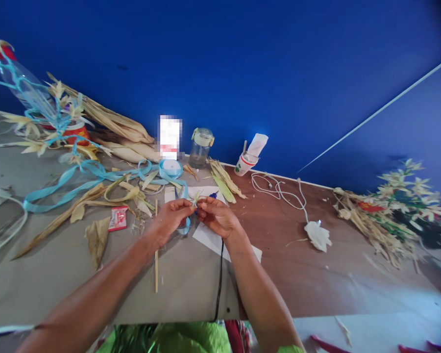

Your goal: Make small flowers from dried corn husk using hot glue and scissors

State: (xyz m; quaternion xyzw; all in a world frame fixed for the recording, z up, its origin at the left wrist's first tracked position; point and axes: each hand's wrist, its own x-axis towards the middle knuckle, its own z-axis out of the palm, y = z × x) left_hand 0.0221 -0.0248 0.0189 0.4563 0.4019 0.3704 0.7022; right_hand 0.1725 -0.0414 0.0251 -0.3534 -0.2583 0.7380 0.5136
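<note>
Above the middle of the table, my left hand [172, 218] and my right hand [216, 215] meet, fingertips pinched together. Between them is a small corn husk flower [197, 197] with thin pale tips pointing up; its base is hidden by my fingers. A light blue ribbon [186, 189] runs from its spool [171, 168] down to my hands, and a loop of it shows below them. White paper sheets [209, 239] lie under my hands. A black cable [219, 284] passes beneath my right wrist, with something dark blue by my right fingers.
Dried corn husks [117, 117] and a ribbon-wrapped bottle [33, 90] fill the left. Along the wall stand a glass jar [200, 149] and a paper cup [244, 164]. A thin stick [156, 267] and red packet [118, 218] lie left; white cable [282, 191] and husk flowers [411, 191] right.
</note>
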